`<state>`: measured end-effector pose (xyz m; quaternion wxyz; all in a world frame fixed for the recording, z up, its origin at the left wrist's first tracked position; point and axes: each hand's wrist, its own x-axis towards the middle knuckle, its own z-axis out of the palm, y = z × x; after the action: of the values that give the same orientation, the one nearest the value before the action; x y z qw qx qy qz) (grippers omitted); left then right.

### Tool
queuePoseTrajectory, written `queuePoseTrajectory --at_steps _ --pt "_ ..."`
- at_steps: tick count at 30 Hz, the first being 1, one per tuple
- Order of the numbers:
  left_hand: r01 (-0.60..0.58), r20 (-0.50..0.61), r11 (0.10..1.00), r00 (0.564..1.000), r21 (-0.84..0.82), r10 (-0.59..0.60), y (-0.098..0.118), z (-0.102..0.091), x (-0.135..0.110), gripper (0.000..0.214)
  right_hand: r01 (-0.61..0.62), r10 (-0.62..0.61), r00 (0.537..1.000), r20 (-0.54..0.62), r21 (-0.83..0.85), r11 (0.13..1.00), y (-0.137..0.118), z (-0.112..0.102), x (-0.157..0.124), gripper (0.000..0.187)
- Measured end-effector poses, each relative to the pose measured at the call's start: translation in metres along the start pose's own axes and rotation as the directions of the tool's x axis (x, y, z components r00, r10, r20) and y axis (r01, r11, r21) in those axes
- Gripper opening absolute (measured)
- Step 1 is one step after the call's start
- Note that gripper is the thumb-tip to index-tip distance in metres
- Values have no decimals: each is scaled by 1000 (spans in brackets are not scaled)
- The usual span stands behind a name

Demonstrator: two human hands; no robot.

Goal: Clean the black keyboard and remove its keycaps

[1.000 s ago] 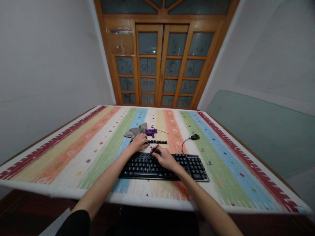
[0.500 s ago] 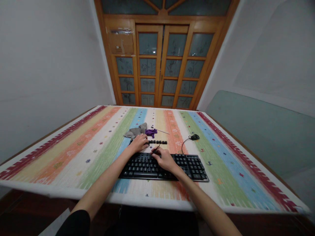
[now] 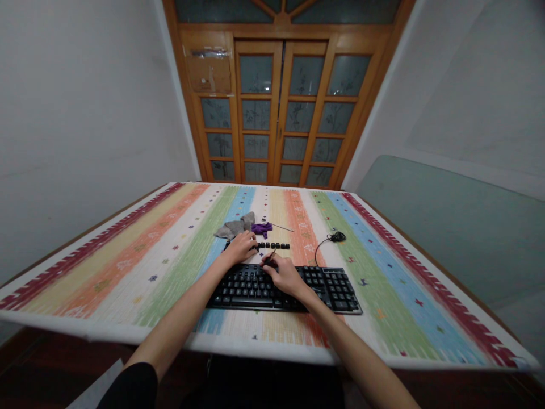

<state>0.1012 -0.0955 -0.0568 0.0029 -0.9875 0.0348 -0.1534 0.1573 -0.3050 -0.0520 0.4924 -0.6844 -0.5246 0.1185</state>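
Observation:
A black keyboard lies on the striped tablecloth in front of me. Just behind it runs a row of loose black keycaps. At this row's left end is my left hand, its fingers bent and closed on a keycap, which they mostly cover. My right hand is above the keyboard's back edge, pinching a thin dark tool that slants up to the right; its exact kind is too small to tell. My right hand hides some of the keys beneath it.
Beyond my left hand lie a crumpled grey cloth, a purple cloth and a thin rod. A bundled black cable runs from the keyboard at the back right. Wooden glass-paned doors stand behind the table.
The right hand's tool has tilted very slightly. Both hands otherwise keep their places, and the keyboard and cloths have not moved.

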Motion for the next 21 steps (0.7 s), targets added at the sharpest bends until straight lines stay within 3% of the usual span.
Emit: queuePoseTrajectory --at_steps 16,21 --pt "-6 -2 1000 1000 0 6 2 -1 -1 11 -10 10 1000 14 -19 1000 -2 0 2 12" --pt "18 -73 998 997 -56 -22 1 -9 -4 12 -9 9 1000 7 -10 1000 0 0 1 12"
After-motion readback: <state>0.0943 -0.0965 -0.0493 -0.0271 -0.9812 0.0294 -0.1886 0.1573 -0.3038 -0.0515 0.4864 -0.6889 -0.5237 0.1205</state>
